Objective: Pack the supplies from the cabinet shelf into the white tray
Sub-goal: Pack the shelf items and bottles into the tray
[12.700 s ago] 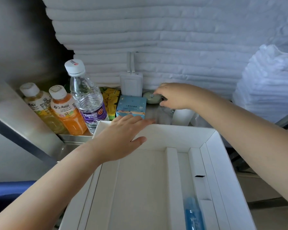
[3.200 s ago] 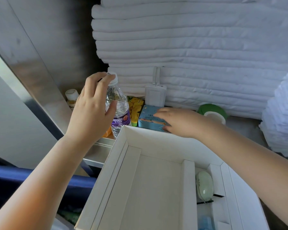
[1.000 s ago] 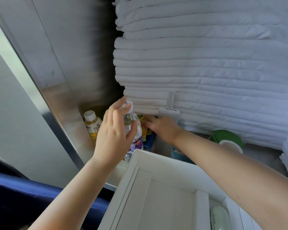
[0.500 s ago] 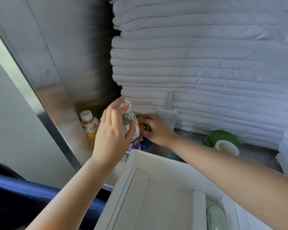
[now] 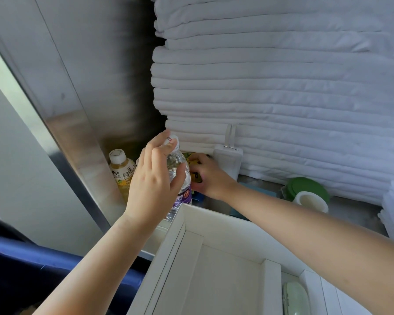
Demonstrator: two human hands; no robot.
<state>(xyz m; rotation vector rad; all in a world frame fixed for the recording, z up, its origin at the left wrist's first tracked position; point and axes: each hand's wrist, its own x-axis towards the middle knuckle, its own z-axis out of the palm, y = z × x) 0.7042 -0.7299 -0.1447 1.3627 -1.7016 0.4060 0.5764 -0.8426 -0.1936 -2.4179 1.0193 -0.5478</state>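
Left hand (image 5: 154, 185) wraps the likely heavy, slick bottle (image 5: 184, 197) just below its cap, while right hand (image 5: 210, 178) pinches the soft, light-looking packet (image 5: 195, 177).

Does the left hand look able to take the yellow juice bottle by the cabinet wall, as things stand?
Probably not yet: the left hand grips the water bottle near its cap, so it is busy. The juice bottle itself stands uncovered just beside it.

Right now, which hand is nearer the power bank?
Right. The right hand is beside the power bank, holding a yellow packet; the left hand grips the water bottle farther left.
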